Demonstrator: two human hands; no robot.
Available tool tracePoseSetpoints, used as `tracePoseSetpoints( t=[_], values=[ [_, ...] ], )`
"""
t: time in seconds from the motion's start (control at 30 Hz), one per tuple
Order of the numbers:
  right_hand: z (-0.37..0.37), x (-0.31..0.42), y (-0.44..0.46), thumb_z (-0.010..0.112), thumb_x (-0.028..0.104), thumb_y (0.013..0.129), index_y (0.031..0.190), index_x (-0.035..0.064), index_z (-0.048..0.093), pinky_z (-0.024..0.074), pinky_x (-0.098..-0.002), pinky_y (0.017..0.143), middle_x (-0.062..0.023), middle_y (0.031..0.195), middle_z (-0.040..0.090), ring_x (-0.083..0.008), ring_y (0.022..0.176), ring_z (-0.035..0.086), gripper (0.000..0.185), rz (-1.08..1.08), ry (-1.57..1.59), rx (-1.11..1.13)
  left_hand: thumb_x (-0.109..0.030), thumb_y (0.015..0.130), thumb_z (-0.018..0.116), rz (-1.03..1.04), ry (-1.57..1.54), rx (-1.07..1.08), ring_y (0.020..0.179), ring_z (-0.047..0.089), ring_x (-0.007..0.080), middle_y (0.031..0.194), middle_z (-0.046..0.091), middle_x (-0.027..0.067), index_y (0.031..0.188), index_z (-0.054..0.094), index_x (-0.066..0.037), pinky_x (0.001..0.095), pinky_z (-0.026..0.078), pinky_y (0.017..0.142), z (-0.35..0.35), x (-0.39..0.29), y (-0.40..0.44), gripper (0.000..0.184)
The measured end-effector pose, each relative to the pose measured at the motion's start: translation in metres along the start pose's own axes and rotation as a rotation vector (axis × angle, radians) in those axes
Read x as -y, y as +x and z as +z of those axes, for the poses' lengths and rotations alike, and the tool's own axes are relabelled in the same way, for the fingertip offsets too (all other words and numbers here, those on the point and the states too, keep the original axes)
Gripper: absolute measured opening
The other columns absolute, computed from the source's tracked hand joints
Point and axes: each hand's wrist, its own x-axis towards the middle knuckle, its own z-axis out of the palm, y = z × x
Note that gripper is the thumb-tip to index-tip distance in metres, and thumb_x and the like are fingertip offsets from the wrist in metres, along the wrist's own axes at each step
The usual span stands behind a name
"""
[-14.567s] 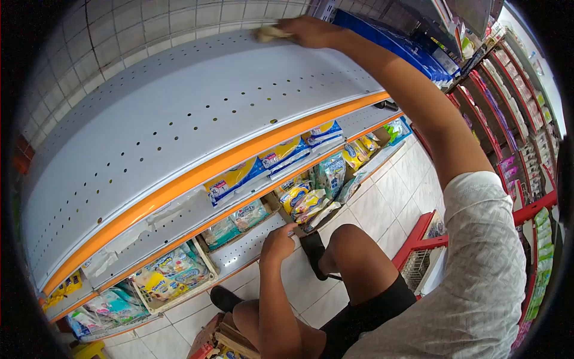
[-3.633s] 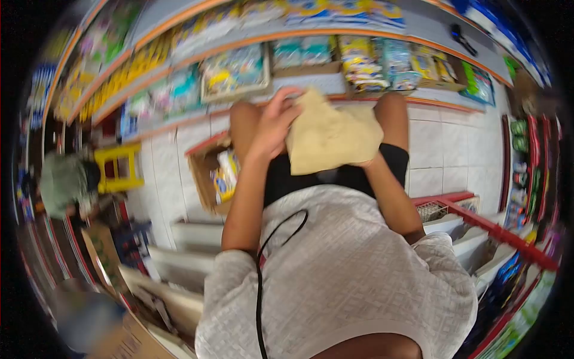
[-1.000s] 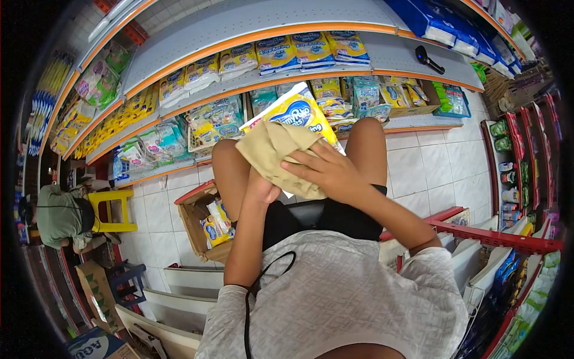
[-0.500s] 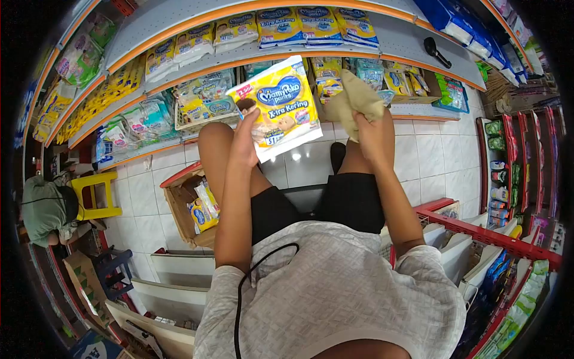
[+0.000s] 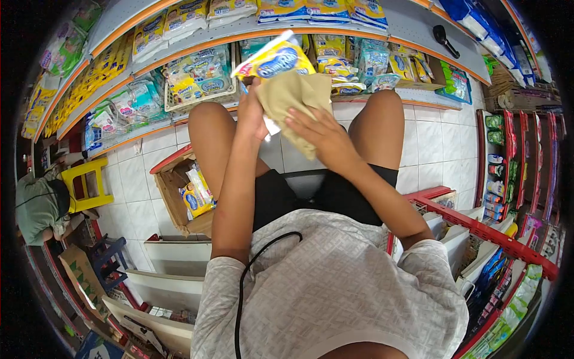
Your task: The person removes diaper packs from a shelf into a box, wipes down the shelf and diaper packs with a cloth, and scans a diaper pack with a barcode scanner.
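My left hand (image 5: 253, 113) grips the left edge of a yellow and white diaper pack (image 5: 278, 57) with a blue logo, held up in front of my knees. A khaki cloth (image 5: 294, 99) covers the lower front of the pack. Against that cloth lies my right hand (image 5: 320, 134), its fingers pressing the fabric onto the pack. The pack's top is slightly blurred, and most of its printed front is hidden.
Shelves with orange edges (image 5: 239, 39) hold several diaper packs ahead. A cardboard box (image 5: 170, 185) with packs stands on the floor at left. Further left are a yellow stool (image 5: 89, 185) and another person (image 5: 39, 206). A black handheld object (image 5: 445, 40) lies on the upper shelf.
My right hand has brought the cloth leftward from beside the pack onto its front. The pack has tilted, its top moving up and slightly left. The view has shifted a little.
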Motion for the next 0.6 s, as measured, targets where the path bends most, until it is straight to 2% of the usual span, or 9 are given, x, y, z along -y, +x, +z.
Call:
tracePoseSetpoints(
  t=[0.07,0.13,0.2,0.23,0.27,0.33,0.4,0.47,0.6],
  values=[
    [-0.004,-0.020,-0.013,0.047,-0.012,0.063,0.123,0.0114,0.051,0.0381,-0.0374,0.093,-0.0111,0.123,0.051,-0.0311,0.118,0.043,0.064,0.150,0.037,0.048,-0.025,0.092,0.043,0.079,-0.010,-0.089,0.091,0.061,0.0255,0.108,0.056,0.0143,0.113,0.044,0.000,0.0389,0.053,0.075,0.001,-0.020,-0.005,0.033],
    [0.002,-0.049,-0.026,0.045,-0.008,0.071,0.120,0.0062,0.051,0.0438,-0.0344,0.086,-0.0103,0.115,0.057,-0.0284,0.100,0.055,0.051,0.278,0.191,-0.216,-0.026,0.093,0.042,0.096,-0.083,-0.051,0.090,0.061,0.0257,0.108,0.056,0.0148,0.113,0.044,0.000,0.0390,0.053,0.074,-0.010,-0.039,-0.003,0.033],
    [-0.014,-0.054,-0.018,0.042,-0.010,0.072,0.120,0.0027,0.050,0.0457,-0.0302,0.082,-0.0105,0.115,0.057,-0.0209,0.095,0.058,0.050,0.750,0.817,-0.288,-0.022,0.092,0.045,0.133,-0.164,-0.003,0.091,0.061,0.0243,0.110,0.056,0.0144,0.114,0.043,0.000,0.0376,0.053,0.076,-0.012,-0.044,-0.004,0.032],
    [-0.021,-0.054,-0.016,0.044,-0.009,0.075,0.122,0.0028,0.049,0.0432,-0.0276,0.086,-0.0122,0.118,0.054,-0.0149,0.102,0.055,0.049,0.928,1.024,-0.435,-0.018,0.090,0.048,0.153,-0.113,0.031,0.093,0.060,0.0236,0.110,0.055,0.0142,0.115,0.043,0.000,0.0371,0.053,0.077,-0.011,-0.043,-0.005,0.031],
    [-0.030,-0.042,-0.003,0.044,-0.009,0.075,0.122,0.0028,0.049,0.0432,-0.0276,0.086,-0.0122,0.118,0.054,-0.0149,0.102,0.055,0.049,0.928,1.024,-0.426,-0.013,0.089,0.051,0.166,-0.058,0.063,0.094,0.060,0.0230,0.111,0.055,0.0139,0.116,0.042,0.000,0.0366,0.053,0.078,-0.010,-0.040,-0.009,0.031],
    [-0.038,-0.019,0.019,0.048,-0.005,0.076,0.122,0.0020,0.049,0.0396,-0.0305,0.092,-0.0125,0.122,0.052,-0.0201,0.111,0.050,0.047,0.535,0.814,-0.655,-0.004,0.084,0.055,0.135,-0.024,0.118,0.097,0.058,0.0222,0.111,0.055,0.0128,0.117,0.042,0.000,0.0350,0.051,0.081,-0.003,-0.036,-0.017,0.035],
    [-0.043,-0.003,0.040,0.053,-0.002,0.074,0.122,0.0099,0.051,0.0366,-0.0342,0.096,-0.0082,0.126,0.050,-0.0249,0.117,0.046,0.050,0.123,0.388,-0.559,0.002,0.081,0.055,0.088,0.182,0.265,0.099,0.057,0.0215,0.113,0.054,0.0119,0.117,0.042,-0.001,0.0337,0.050,0.083,0.003,-0.031,-0.021,0.038],
    [-0.037,-0.006,0.058,0.055,0.003,0.071,0.120,0.0200,0.054,0.0356,-0.0353,0.097,-0.0033,0.128,0.048,-0.0262,0.117,0.045,0.052,-0.186,-0.155,-0.252,0.006,0.078,0.056,0.070,0.178,0.311,0.101,0.056,0.0203,0.114,0.053,0.0107,0.118,0.042,-0.002,0.0330,0.049,0.084,0.003,-0.026,-0.022,0.043],
    [-0.023,-0.036,0.073,0.055,0.005,0.070,0.117,0.0257,0.056,0.0388,-0.0349,0.094,0.0012,0.129,0.047,-0.0253,0.110,0.049,0.051,-0.264,-0.152,-0.114,0.007,0.075,0.061,0.022,0.258,0.291,0.100,0.056,0.0187,0.113,0.054,0.0092,0.120,0.042,-0.002,0.0317,0.048,0.085,0.000,-0.023,-0.020,0.050]
  ],
)
